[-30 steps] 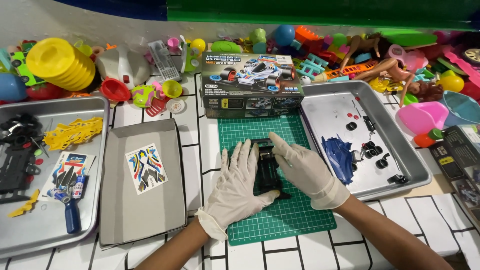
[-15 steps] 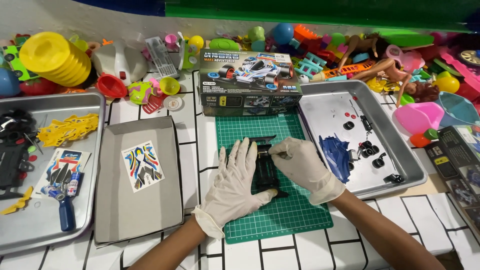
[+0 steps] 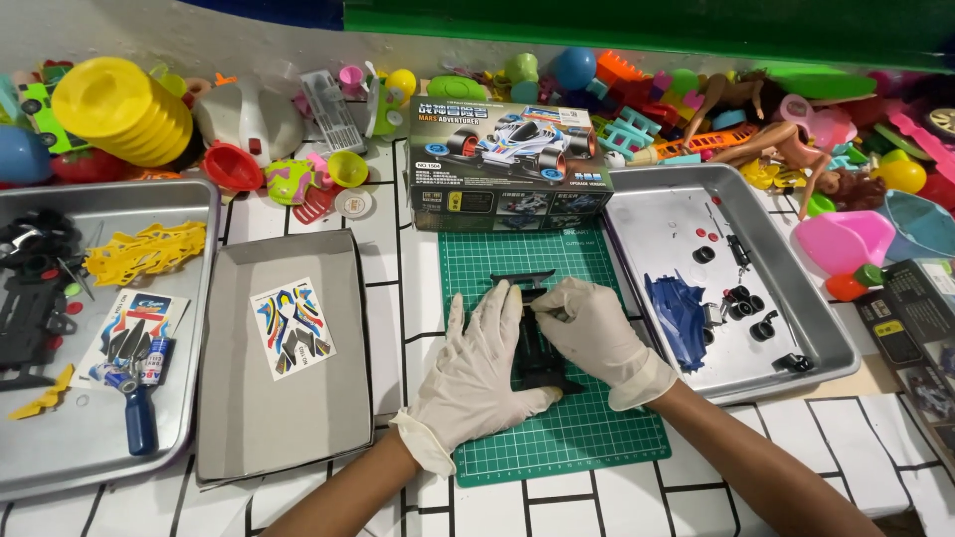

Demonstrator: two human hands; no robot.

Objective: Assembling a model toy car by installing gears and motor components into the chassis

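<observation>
white latex gloves on both hands, head view only. left hand (image 3: 477,360) lies flat, fingers spread wide, pressing down the black car chassis (image 3: 535,343) on the green cutting mat (image 3: 587,438) at the middle of the table's near edge. right hand (image 3: 595,333) curls over the chassis top, fingertips pinched narrow at a small spot on it; what they pinch is too small to tell. chassis looks bare: no wheels, no body shell on it.

right metal tray (image 3: 647,214) by the table's right edge holds the blue body shell (image 3: 676,310), loose black wheels (image 3: 741,303) and small bits, all unmounted. grey flat tray (image 3: 254,418) left of the mat carries a sticker sheet (image 3: 290,326), looks unused. left metal tray (image 3: 60,467) at the left edge has yellow part frames (image 3: 144,249), black parts, a blue-handled tool (image 3: 139,418). kit box (image 3: 509,164) stands behind the mat; toy clutter along the far edge.

judgement: early stage of the build, chassis work in hand; wheels, shell and stickers left.
</observation>
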